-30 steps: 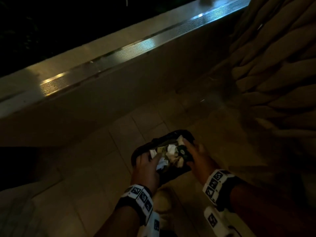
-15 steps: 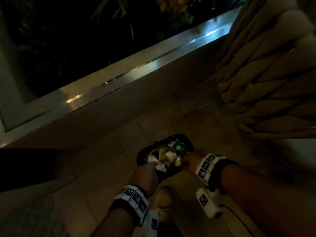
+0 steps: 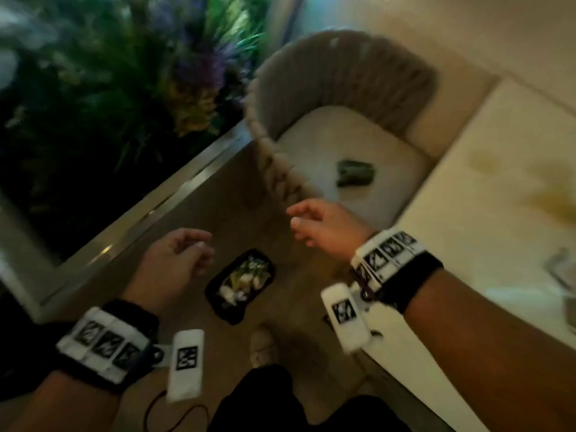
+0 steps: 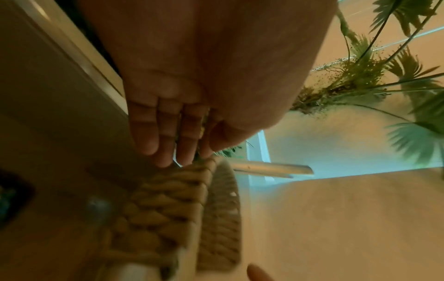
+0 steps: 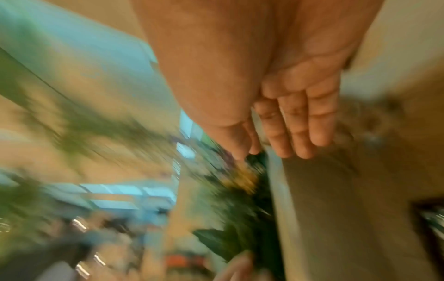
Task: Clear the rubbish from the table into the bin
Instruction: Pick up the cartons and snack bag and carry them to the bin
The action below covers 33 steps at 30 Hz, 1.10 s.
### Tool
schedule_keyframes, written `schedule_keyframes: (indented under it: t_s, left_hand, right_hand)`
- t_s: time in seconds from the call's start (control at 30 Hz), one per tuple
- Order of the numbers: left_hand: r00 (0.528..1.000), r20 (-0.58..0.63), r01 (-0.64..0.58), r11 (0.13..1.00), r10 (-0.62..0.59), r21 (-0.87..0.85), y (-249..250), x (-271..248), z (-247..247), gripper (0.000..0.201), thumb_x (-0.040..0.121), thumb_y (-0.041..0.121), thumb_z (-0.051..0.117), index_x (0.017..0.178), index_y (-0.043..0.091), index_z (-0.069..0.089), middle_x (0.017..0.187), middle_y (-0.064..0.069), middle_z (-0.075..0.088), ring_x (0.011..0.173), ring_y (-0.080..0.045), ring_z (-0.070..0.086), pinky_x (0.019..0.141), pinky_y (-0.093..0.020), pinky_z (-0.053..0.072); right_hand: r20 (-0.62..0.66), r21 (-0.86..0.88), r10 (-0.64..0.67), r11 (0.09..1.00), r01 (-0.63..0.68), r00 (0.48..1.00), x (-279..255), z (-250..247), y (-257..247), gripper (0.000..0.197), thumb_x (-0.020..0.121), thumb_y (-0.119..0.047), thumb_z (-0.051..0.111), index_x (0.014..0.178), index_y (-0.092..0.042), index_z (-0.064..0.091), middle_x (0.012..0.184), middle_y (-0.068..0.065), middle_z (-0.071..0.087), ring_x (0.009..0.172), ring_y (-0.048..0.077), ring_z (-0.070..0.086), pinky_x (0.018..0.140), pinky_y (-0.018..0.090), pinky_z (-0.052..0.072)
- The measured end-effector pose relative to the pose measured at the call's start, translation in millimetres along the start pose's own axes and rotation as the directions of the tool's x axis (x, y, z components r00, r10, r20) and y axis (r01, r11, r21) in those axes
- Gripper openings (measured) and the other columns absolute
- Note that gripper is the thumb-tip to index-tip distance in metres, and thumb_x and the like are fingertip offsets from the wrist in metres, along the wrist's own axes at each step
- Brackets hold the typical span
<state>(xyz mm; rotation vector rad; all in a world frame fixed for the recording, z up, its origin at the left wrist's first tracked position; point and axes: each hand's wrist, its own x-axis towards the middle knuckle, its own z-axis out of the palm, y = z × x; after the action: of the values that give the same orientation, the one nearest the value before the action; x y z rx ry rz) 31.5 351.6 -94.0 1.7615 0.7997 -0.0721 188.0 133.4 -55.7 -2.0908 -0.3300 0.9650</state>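
A small black bin [image 3: 215, 302] stands on the tiled floor, filled with crumpled white and green rubbish [image 3: 246, 275]. My left hand [image 3: 199, 254] hovers above and left of it, fingers loosely curled and empty. My right hand [image 3: 299, 221] hangs higher, to the bin's upper right, near the woven chair's arm, also empty. In the left wrist view the fingers [image 4: 165, 133] lie nearly straight with nothing in them. The blurred right wrist view shows bare, relaxed fingers [image 5: 298, 123]. A dark green crumpled thing [image 3: 355, 177] lies on the chair cushion.
A woven rope chair [image 3: 343, 73] with a pale cushion stands behind the bin. A white table [image 3: 467, 213] with yellowish stains [image 3: 548, 198] fills the right side. A planter ledge [image 3: 149, 207] with plants runs along the left. My shoe [image 3: 263, 347] is just below the bin.
Both hands have left the rubbish in the bin and risen clear of it, empty. The head view has lifted, bringing the chair and table into sight.
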Motion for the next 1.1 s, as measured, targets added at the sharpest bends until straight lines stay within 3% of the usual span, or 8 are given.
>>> schedule_keyframes:
  t_s: [0.1,0.23,0.47,0.63,0.77,0.9,1.0,1.1]
  left_hand:
    - [0.994,0.095,-0.051,0.998,0.055,-0.042,74,-19,49,0.019,0.099,0.009,0.049,0.098,0.019,0.065,0.094,-0.013,0.07,0.085,-0.025,0.067,0.073,-0.036,0.053]
    - [0.936,0.319,-0.18,0.982,0.15,0.065,148,-46,145,0.018,0.099,0.016,0.052,0.097,0.026,0.066,0.093,-0.006,0.071,0.088,-0.022,0.068,0.079,-0.041,0.055]
    - [0.704,0.654,-0.475,0.868,0.278,0.142,215,-138,334,0.014,0.099,0.019,0.053,0.1,0.024,0.065,0.089,-0.002,0.071,0.084,-0.02,0.069,0.071,-0.035,0.056]
    - [0.63,0.737,-0.583,0.777,0.245,0.24,228,-180,445,0.012,0.098,0.018,0.054,0.101,0.019,0.065,0.09,-0.004,0.07,0.084,-0.02,0.068,0.075,-0.039,0.057]
    - [0.606,0.76,-0.724,0.557,0.233,0.407,222,-175,525,0.013,0.096,0.023,0.055,0.105,0.021,0.063,0.106,-0.004,0.067,0.09,-0.023,0.059,0.077,-0.036,0.048]
    - [0.588,0.794,-0.776,0.387,0.154,0.499,218,-165,577,0.04,0.092,0.04,0.059,0.124,0.018,0.059,0.125,-0.006,0.06,0.108,-0.027,0.057,0.087,-0.033,0.045]
    - [0.554,0.826,-0.813,0.278,0.104,0.511,213,-161,597,0.07,0.073,0.075,0.053,0.118,0.022,0.063,0.113,-0.004,0.063,0.103,-0.029,0.059,0.089,-0.041,0.049]
    - [0.568,0.82,-0.819,0.149,0.078,0.553,197,-142,613,0.074,0.065,0.084,0.049,0.115,0.031,0.059,0.113,-0.003,0.057,0.103,-0.029,0.055,0.087,-0.048,0.051]
  right_hand:
    - [-0.1,0.275,0.031,0.961,-0.002,0.994,-104,-58,21,0.018,0.093,-0.022,0.058,0.11,-0.025,0.065,0.102,0.006,0.071,0.095,0.021,0.069,0.085,0.039,0.056]
    - [-0.26,0.519,0.142,0.855,0.014,0.955,-224,-114,80,0.017,0.095,-0.018,0.055,0.107,-0.017,0.068,0.099,0.011,0.071,0.09,0.022,0.07,0.08,0.034,0.056]
    - [-0.432,0.731,0.492,0.682,-0.027,0.756,-375,-160,229,0.016,0.096,-0.018,0.054,0.103,-0.013,0.068,0.097,0.015,0.07,0.087,0.026,0.069,0.079,0.038,0.055]
    - [-0.419,0.78,0.642,0.617,-0.108,0.643,-452,-182,322,0.015,0.095,-0.016,0.056,0.105,-0.012,0.067,0.1,0.017,0.069,0.092,0.03,0.068,0.08,0.04,0.055]
    - [-0.395,0.785,0.678,0.6,-0.157,0.619,-476,-210,365,0.014,0.094,-0.014,0.058,0.104,-0.014,0.067,0.1,0.015,0.069,0.091,0.03,0.067,0.081,0.043,0.054]
    - [-0.466,0.62,0.599,0.746,-0.242,0.652,-458,-245,373,0.013,0.093,-0.018,0.06,0.105,-0.021,0.064,0.097,0.004,0.068,0.086,0.02,0.067,0.073,0.035,0.055]
    - [-0.534,0.392,0.442,0.885,-0.252,0.721,-421,-273,367,0.015,0.093,-0.024,0.06,0.107,-0.027,0.06,0.099,-0.006,0.065,0.088,0.011,0.064,0.071,0.025,0.051]
    - [-0.609,0.215,0.323,0.946,-0.241,0.725,-370,-300,362,0.022,0.09,-0.026,0.064,0.111,-0.027,0.061,0.104,-0.008,0.063,0.094,0.011,0.06,0.082,0.028,0.05]
